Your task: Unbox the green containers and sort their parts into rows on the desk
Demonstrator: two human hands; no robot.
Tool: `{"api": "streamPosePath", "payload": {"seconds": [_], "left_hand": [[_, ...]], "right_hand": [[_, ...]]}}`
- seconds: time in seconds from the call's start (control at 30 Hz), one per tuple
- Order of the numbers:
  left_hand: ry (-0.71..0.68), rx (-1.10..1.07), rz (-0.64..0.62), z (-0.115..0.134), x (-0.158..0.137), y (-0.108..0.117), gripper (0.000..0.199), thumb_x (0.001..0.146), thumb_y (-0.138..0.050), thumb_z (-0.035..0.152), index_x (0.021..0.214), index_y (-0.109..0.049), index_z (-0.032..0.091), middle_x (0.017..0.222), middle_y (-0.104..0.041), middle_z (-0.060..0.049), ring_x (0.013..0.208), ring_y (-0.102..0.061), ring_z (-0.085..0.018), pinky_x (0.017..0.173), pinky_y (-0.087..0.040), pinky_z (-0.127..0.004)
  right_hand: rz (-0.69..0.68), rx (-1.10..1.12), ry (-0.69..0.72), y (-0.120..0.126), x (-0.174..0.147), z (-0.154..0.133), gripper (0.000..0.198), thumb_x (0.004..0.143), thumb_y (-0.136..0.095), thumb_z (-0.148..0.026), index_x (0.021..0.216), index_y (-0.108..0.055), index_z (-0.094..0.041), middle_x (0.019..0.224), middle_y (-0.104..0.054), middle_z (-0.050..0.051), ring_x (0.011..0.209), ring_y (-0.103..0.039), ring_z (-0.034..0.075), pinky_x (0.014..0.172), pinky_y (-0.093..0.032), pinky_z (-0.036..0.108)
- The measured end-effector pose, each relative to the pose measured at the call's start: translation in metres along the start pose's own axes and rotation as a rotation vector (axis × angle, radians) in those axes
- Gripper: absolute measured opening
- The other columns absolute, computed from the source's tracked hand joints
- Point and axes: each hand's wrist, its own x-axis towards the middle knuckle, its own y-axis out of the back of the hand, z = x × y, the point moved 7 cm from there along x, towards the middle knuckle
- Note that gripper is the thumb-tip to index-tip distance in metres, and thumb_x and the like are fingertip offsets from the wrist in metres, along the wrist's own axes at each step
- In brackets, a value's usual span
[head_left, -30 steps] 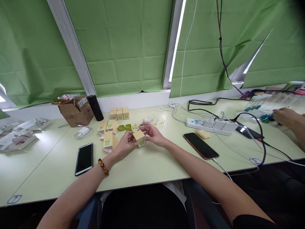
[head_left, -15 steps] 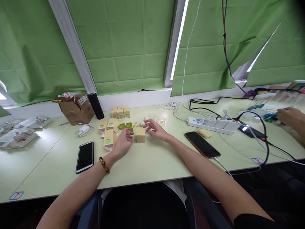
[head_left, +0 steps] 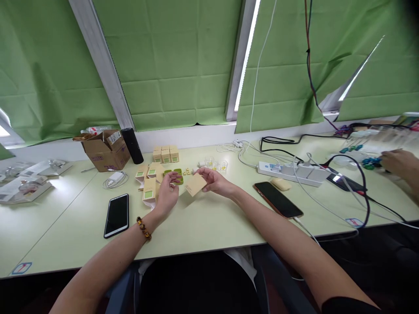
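Observation:
Between thumb and fingers, my right hand grips a small tan cardboard box, lifted off the table and tilted. My left hand holds nothing; its fingers are apart and slightly curled, just left of the box. Green plastic trays lie beyond my left fingertips, partly covered by them. Close to them are small pale yellow pieces and clear cups with yellow bits. Several tan boxes with green windows lie open beside my left hand, and three closed boxes stand in a row behind.
A phone lies at left, another phone at right. Cables run around a white power strip. A brown carton and black cylinder stand at back left. A co-worker's hand handles blue-green items at far right.
My right hand has taken hold of the small box, lifted it and tipped it. My left hand has drawn slightly left, away from the box.

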Motion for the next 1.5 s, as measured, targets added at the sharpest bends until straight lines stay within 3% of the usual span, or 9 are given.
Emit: {"api": "streamPosePath", "payload": {"seconds": [0.1,0.2,0.33,0.4,0.57,0.77,1.03,1.5], "left_hand": [[-0.11,0.013,0.062,0.017,-0.004,0.007,0.034,0.09,-0.051,0.011,0.122,-0.055,0.021,0.126,-0.07,-0.011,0.113,-0.067,-0.022,0.091,-0.051,-0.037],[-0.281,0.163,0.055,0.037,-0.013,0.008,0.034,0.097,-0.055,0.023,0.131,-0.055,0.023,0.135,-0.066,-0.013,0.126,-0.061,-0.027,0.103,-0.049,-0.044],[-0.46,0.475,-0.081,0.051,-0.025,-0.01,0.066,0.087,-0.077,0.037,0.145,-0.049,0.022,0.145,-0.059,-0.018,0.138,-0.051,-0.037,0.118,-0.039,-0.057],[-0.445,0.562,-0.129,0.047,-0.027,-0.017,0.069,0.086,-0.08,0.036,0.146,-0.049,0.021,0.143,-0.059,-0.019,0.137,-0.051,-0.04,0.117,-0.039,-0.059],[-0.412,0.58,-0.127,0.039,-0.023,-0.017,0.052,0.091,-0.072,0.024,0.139,-0.053,0.022,0.135,-0.063,-0.017,0.13,-0.057,-0.036,0.111,-0.047,-0.056],[-0.535,0.638,-0.05,0.046,-0.025,-0.012,0.05,0.093,-0.068,0.017,0.14,-0.051,0.023,0.137,-0.06,-0.016,0.133,-0.054,-0.035,0.112,-0.048,-0.056],[-0.739,0.713,-0.005,0.055,-0.032,-0.016,0.05,0.094,-0.062,0.009,0.142,-0.049,0.019,0.13,-0.059,-0.017,0.126,-0.056,-0.034,0.106,-0.055,-0.056],[-0.756,0.814,-0.065,0.053,-0.032,-0.022,0.051,0.093,-0.059,0.011,0.143,-0.049,0.018,0.127,-0.06,-0.018,0.121,-0.059,-0.037,0.099,-0.058,-0.057]], "right_hand": [[0.018,0.017,0.013,-0.003,-0.002,-0.008,0.059,0.054,-0.082,-0.007,0.106,-0.061,-0.025,0.13,-0.065,0.007,0.111,-0.066,0.024,0.069,-0.057,0.026],[0.042,-0.06,0.011,-0.007,-0.002,-0.005,0.055,0.058,-0.078,-0.008,0.106,-0.06,-0.026,0.131,-0.063,0.006,0.108,-0.065,0.023,0.066,-0.055,0.026],[0.113,-0.239,0.076,-0.01,-0.002,-0.002,0.051,0.062,-0.073,-0.01,0.11,-0.062,-0.027,0.121,-0.063,0.005,0.11,-0.063,0.023,0.075,-0.057,0.03],[0.14,-0.303,0.114,-0.012,-0.003,-0.003,0.05,0.065,-0.072,-0.011,0.112,-0.063,-0.027,0.12,-0.064,0.005,0.114,-0.061,0.024,0.082,-0.058,0.034],[0.135,-0.33,0.206,-0.024,-0.009,-0.012,0.051,0.075,-0.072,-0.018,0.124,-0.061,-0.029,0.137,-0.06,0.009,0.125,-0.059,0.028,0.092,-0.059,0.043],[0.185,-0.438,0.333,-0.036,-0.022,-0.028,0.048,0.092,-0.069,-0.027,0.137,-0.053,-0.032,0.144,-0.056,0.012,0.128,-0.059,0.029,0.099,-0.059,0.048],[0.245,-0.721,0.502,-0.047,-0.029,-0.031,0.055,0.094,-0.062,-0.02,0.145,-0.044,-0.028,0.142,-0.056,0.015,0.119,-0.064,0.029,0.093,-0.064,0.051],[0.258,-0.821,0.45,-0.047,-0.028,-0.025,0.065,0.093,-0.057,-0.015,0.153,-0.034,-0.025,0.149,-0.055,0.018,0.124,-0.065,0.03,0.089,-0.065,0.047]]}}
